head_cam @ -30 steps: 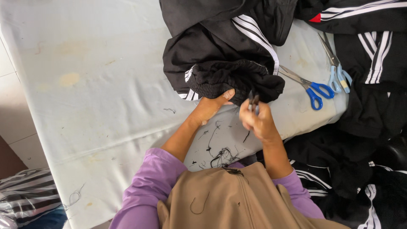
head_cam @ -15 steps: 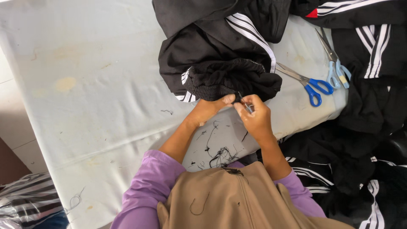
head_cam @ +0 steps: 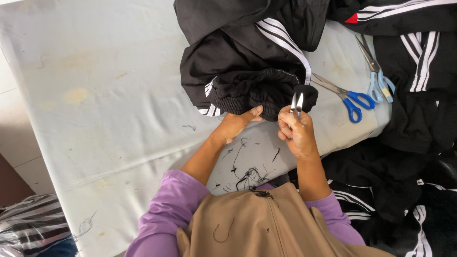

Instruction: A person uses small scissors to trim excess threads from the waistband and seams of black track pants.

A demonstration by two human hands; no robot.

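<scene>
My right hand is curled around a small pair of thread snips, fingers wrapped low on the handle so the two bright blades stand up, slightly parted, right at the edge of the cloth. My left hand pinches the ribbed waistband of the black garment, thumb on top and fingers tucked under, which keeps the hem taut and turned toward the blades. The garment lies bunched on the pale padded table just ahead of my hands, its white side stripes running away from me.

Between my forearms the table is littered with clipped black threads (one has even curled onto my tan apron). To the right of the snips, within easy reach, lie blue-handled scissors and, just beyond them, a second pair with light blue handles. More black striped garments are heaped at the right edge of the table and spill down beside me.
</scene>
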